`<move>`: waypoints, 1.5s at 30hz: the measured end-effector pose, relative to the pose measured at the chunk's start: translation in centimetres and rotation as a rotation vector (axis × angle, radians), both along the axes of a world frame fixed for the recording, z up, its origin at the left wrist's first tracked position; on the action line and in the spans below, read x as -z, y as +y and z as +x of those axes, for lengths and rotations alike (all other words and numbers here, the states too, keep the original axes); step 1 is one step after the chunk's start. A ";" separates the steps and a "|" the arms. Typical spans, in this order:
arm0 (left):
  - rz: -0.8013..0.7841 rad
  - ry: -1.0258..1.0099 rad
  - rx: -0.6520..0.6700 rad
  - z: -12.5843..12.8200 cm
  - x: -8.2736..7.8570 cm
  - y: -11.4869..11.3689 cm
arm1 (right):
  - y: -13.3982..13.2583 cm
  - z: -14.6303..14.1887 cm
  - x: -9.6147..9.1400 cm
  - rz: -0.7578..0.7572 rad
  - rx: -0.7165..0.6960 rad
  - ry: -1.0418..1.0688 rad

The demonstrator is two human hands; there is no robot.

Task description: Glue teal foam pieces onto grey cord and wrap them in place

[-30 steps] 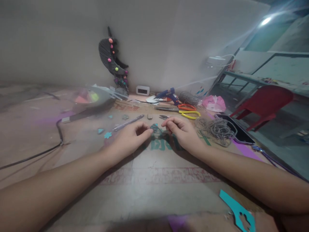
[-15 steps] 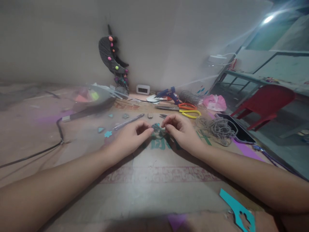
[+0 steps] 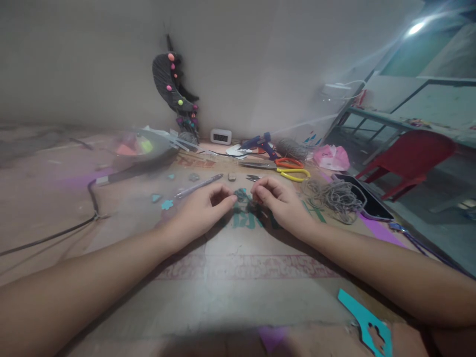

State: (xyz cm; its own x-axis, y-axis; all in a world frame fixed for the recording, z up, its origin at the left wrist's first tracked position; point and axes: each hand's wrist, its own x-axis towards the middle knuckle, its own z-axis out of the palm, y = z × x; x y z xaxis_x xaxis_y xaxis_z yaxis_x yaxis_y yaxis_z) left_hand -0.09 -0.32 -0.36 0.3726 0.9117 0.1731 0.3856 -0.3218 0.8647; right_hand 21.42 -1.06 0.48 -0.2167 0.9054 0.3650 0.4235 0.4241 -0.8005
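Observation:
Both of my hands rest on a sheet of cardboard (image 3: 238, 282) and meet over a small dark grey and teal piece wound with yarn (image 3: 243, 197). My left hand (image 3: 203, 210) pinches its left side with thumb and forefinger. My right hand (image 3: 280, 201) has its fingers curled and closed on the piece's right side. The piece is small and partly hidden by my fingers.
A tangle of grey yarn (image 3: 334, 196) lies right of my right hand, beside a black tray (image 3: 366, 203). Yellow and orange scissors (image 3: 290, 168), a blue glue gun (image 3: 260, 144), a pen (image 3: 199, 186), a small clock (image 3: 220, 136) and a teal foam cutout (image 3: 366, 322) lie around. A red chair (image 3: 409, 156) stands at right.
My right hand has crept slightly left and closed tighter on the small piece. My left hand has stayed almost still.

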 end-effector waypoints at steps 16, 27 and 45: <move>0.043 0.012 0.001 0.1 -0.2 -0.2 | 0.1 -0.3 0.1 0.003 -0.039 -0.065; 0.030 0.032 0.054 0.2 -0.2 -0.2 | -0.1 -0.6 -0.4 0.022 -0.072 -0.069; -0.029 -0.013 -0.025 0.0 -0.3 -0.1 | -0.6 -0.6 -0.5 0.088 0.003 -0.127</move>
State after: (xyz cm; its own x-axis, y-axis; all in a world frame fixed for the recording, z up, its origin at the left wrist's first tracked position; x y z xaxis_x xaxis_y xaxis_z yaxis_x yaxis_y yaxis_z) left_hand -0.13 -0.47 -0.10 0.3477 0.9253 0.1515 0.3819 -0.2874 0.8784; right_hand 20.86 -1.69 1.00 -0.2639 0.8718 0.4128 0.5202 0.4890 -0.7002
